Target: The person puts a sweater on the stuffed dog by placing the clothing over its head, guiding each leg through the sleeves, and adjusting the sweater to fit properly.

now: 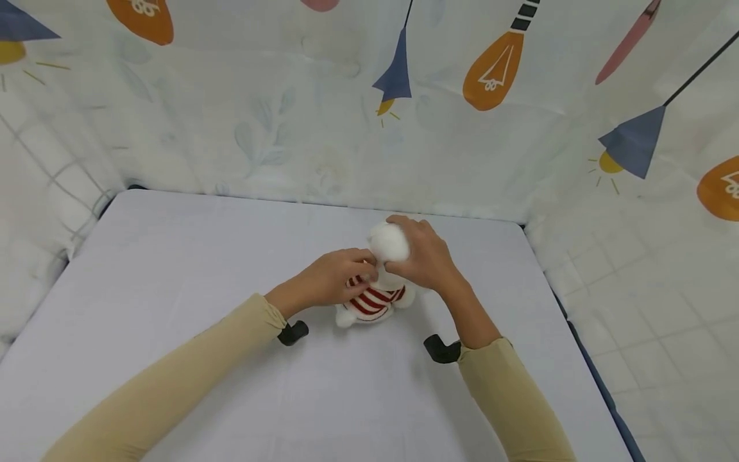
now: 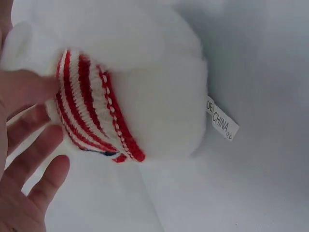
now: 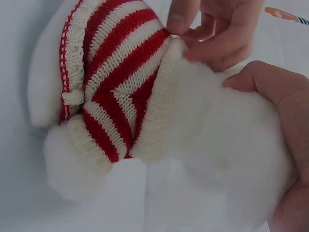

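Note:
A white plush toy [image 1: 389,242] wears a red-and-cream striped knit sweater [image 1: 372,303]. It sits tilted on the table, its round head towards the back. My right hand [image 1: 424,251] grips the head, thumb on one side and fingers on the other, as the right wrist view also shows. My left hand [image 1: 340,276] is at the toy's upper body; in the right wrist view its thumb and finger pinch the sweater's ribbed collar [image 3: 157,106]. The left wrist view shows the other fingers [image 2: 46,179] spread beside the knit. A white tag [image 2: 222,122] sticks out from the toy's bottom. The toy's face is hidden.
A white-covered table [image 1: 219,256] lies under both forearms. Behind it hangs a white curtain [image 1: 323,141] printed with lamps and bulbs, which also runs along both sides. Black wrist mounts [image 1: 443,350] stick out below the wrists.

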Action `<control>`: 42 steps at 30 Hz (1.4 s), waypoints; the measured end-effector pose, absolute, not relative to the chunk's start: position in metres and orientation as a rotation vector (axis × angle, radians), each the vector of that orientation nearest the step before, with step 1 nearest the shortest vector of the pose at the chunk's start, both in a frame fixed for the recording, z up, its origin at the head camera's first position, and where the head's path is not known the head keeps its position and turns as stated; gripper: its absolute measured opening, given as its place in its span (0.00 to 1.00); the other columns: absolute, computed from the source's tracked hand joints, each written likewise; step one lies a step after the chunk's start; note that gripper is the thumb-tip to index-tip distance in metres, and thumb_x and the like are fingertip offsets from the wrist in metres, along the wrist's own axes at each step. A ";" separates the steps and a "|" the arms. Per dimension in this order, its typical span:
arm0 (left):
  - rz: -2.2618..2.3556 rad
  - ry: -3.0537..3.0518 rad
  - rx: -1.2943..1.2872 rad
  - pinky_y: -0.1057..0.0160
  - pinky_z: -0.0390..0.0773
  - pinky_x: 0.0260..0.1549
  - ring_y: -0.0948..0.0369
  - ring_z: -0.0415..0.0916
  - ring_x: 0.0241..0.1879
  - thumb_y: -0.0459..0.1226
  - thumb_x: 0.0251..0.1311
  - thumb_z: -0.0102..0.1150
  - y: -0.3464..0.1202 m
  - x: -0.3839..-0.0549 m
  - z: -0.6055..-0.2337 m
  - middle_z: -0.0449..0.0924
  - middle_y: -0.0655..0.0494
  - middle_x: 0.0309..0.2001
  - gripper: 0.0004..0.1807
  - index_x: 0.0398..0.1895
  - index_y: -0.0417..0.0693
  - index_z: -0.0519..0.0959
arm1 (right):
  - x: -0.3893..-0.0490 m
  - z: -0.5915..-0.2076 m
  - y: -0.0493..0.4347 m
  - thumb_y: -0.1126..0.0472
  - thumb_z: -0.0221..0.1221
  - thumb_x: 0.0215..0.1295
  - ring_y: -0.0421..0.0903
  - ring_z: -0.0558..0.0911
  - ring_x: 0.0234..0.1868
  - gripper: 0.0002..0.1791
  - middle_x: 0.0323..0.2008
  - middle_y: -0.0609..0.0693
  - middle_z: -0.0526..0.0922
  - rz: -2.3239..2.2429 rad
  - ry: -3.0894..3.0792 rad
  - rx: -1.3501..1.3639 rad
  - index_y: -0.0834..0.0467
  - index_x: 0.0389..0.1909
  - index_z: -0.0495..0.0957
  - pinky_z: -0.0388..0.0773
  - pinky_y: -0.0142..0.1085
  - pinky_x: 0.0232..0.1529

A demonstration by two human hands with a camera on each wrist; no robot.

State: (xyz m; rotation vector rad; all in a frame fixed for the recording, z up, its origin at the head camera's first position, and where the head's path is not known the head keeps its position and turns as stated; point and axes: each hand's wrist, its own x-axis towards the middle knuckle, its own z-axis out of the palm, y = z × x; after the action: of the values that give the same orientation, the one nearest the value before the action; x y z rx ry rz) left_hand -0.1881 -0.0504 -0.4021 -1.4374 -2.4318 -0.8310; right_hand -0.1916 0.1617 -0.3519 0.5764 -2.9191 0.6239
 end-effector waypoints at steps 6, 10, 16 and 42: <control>-0.571 -2.391 -1.459 0.68 0.72 0.28 0.65 0.70 0.28 0.32 0.53 0.60 -0.045 -0.182 -0.401 0.74 0.60 0.35 0.03 0.29 0.49 0.78 | -0.191 -0.349 0.158 0.50 0.67 0.43 0.47 0.71 0.48 0.38 0.50 0.49 0.74 0.649 -2.941 0.588 0.44 0.59 0.64 0.76 0.49 0.39; -0.395 -2.396 -1.445 0.69 0.74 0.31 0.63 0.71 0.31 0.30 0.55 0.59 -0.043 -0.177 -0.400 0.74 0.55 0.37 0.05 0.35 0.44 0.75 | -0.192 -0.351 0.157 0.51 0.66 0.44 0.47 0.70 0.48 0.37 0.50 0.48 0.74 0.654 -2.941 0.620 0.45 0.58 0.64 0.76 0.48 0.38; -0.389 -2.283 -1.423 0.70 0.75 0.34 0.62 0.71 0.33 0.29 0.55 0.58 -0.043 -0.177 -0.405 0.72 0.53 0.38 0.09 0.39 0.41 0.73 | -0.194 -0.353 0.153 0.45 0.65 0.46 0.47 0.70 0.46 0.36 0.50 0.47 0.75 0.578 -2.933 0.675 0.47 0.58 0.64 0.76 0.45 0.37; -0.581 -2.470 -1.520 0.67 0.71 0.34 0.66 0.68 0.33 0.34 0.49 0.65 -0.066 -0.160 -0.417 0.73 0.64 0.32 0.06 0.23 0.55 0.78 | -0.191 -0.355 0.161 0.44 0.64 0.48 0.48 0.69 0.50 0.39 0.55 0.48 0.72 0.442 -3.027 0.603 0.45 0.61 0.60 0.75 0.50 0.43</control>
State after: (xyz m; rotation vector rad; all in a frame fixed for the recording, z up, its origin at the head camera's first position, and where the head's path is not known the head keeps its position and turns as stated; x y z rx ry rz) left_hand -0.1602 -0.0656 -0.4173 -1.5199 -2.4702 -0.5811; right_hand -0.1905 0.1610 -0.3547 0.6031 -3.0267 0.4419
